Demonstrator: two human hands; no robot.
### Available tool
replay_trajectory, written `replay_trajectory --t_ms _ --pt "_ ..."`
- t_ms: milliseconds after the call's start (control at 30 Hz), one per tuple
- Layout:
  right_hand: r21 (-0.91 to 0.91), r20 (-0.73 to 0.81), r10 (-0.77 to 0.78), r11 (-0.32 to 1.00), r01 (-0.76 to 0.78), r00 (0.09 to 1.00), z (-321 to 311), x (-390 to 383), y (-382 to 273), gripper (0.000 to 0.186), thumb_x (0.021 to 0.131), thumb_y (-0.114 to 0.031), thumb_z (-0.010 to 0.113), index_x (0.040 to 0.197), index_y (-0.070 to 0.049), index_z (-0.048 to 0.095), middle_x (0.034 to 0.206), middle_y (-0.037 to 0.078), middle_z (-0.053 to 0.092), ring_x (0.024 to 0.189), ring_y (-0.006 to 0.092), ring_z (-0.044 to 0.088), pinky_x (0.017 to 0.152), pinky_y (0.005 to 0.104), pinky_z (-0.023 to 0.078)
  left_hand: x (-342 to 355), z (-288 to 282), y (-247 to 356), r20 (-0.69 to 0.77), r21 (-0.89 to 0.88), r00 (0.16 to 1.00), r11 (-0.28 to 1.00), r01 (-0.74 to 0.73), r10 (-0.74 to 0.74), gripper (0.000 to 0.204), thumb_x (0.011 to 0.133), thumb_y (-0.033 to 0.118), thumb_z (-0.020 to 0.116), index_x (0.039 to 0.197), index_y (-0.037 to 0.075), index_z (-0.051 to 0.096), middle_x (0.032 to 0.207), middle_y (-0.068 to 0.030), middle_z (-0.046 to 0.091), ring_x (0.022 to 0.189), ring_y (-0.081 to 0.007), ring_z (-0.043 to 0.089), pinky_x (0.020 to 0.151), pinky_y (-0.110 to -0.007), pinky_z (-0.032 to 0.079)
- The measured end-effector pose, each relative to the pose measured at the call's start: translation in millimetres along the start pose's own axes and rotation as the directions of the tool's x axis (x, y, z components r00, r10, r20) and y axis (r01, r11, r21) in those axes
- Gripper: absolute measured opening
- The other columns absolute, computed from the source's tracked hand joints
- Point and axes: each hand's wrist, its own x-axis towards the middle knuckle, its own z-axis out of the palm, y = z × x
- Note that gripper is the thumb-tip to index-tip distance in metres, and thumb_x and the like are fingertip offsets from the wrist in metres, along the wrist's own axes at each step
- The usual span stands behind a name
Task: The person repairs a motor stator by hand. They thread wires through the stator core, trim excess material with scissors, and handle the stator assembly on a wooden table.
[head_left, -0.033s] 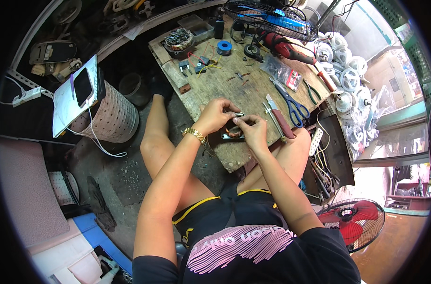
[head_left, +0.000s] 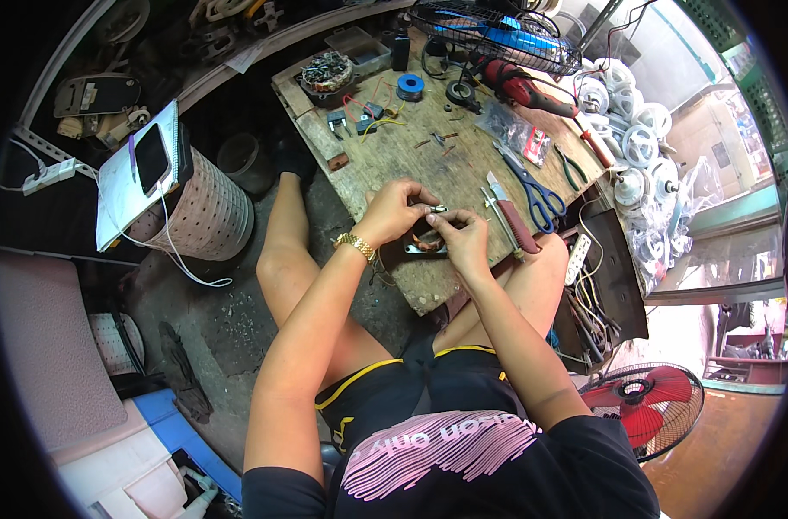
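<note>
Over the near edge of the wooden workbench [head_left: 394,160], both my hands meet with fingers pinched together. Between the fingertips of my left hand [head_left: 397,210] is a small shiny silvery piece [head_left: 437,208], too small to name. The thumb and forefinger of my right hand [head_left: 461,240] close just beside it; what they grip is hidden. Under the hands sits a motor part with copper windings [head_left: 424,243], partly covered by my fingers. To the right of my right hand lie a knife with a brown handle [head_left: 516,227] and blue-handled scissors [head_left: 545,206].
Farther back on the bench are a wound motor stator [head_left: 326,73], a blue-rimmed spool [head_left: 410,86], small black components with wires [head_left: 370,119], pliers [head_left: 572,170] and a red power tool [head_left: 532,97]. A fan [head_left: 645,405] stands at lower right. A phone [head_left: 152,156] lies left.
</note>
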Motion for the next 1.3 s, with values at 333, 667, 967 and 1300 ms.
replay_trajectory --t_ms 333,667,967,1300 --pt "-0.176 -0.077 -0.216 0.964 0.200 0.973 -6 10 -34 0.023 0.074 -0.014 0.087 0.087 0.001 0.076 0.084 0.013 0.068 0.076 0.0221 0.064 0.071 0.0361 0.051 1 5 -7 -0.040 -0.026 0.999 1.000 -0.008 0.007 0.012 0.084 0.021 0.078 0.094 0.014 0.078 0.100 -0.0043 0.073 0.100 -0.0240 0.067 0.098 -0.048 0.032" --pt "-0.391 0.132 -0.314 0.855 0.340 0.940 -10 10 -56 0.019 0.084 -0.015 0.078 0.092 0.001 0.074 0.086 0.018 0.070 0.086 0.0324 0.064 0.078 0.0428 0.050 4 7 -12 -0.029 0.002 0.999 1.000 -0.022 0.022 0.012 0.083 0.018 0.076 0.095 0.012 0.077 0.101 -0.0074 0.072 0.103 -0.0277 0.066 0.098 -0.050 0.030" --pt "-0.344 0.323 -0.345 0.825 0.448 0.882 -26 31 -56 0.021 0.092 -0.018 0.069 0.098 0.001 0.070 0.090 0.021 0.068 0.092 0.0377 0.059 0.082 0.0463 0.046 -1 1 4 -0.084 0.053 0.991 0.993 -0.102 0.107 0.016 0.084 0.009 0.077 0.095 0.000 0.072 0.092 -0.0124 0.072 0.091 -0.0238 0.069 0.083 -0.038 0.048" --pt "-0.461 0.310 -0.210 0.820 0.340 0.927 -8 72 -40 0.024 0.093 -0.020 0.069 0.098 0.004 0.067 0.081 0.026 0.066 0.074 0.0427 0.064 0.069 0.0499 0.049 -5 -4 11 -0.068 0.224 0.993 0.972 -0.075 0.093 0.012 0.083 0.011 0.077 0.093 0.006 0.073 0.096 -0.0123 0.073 0.097 -0.0317 0.067 0.092 -0.051 0.036"
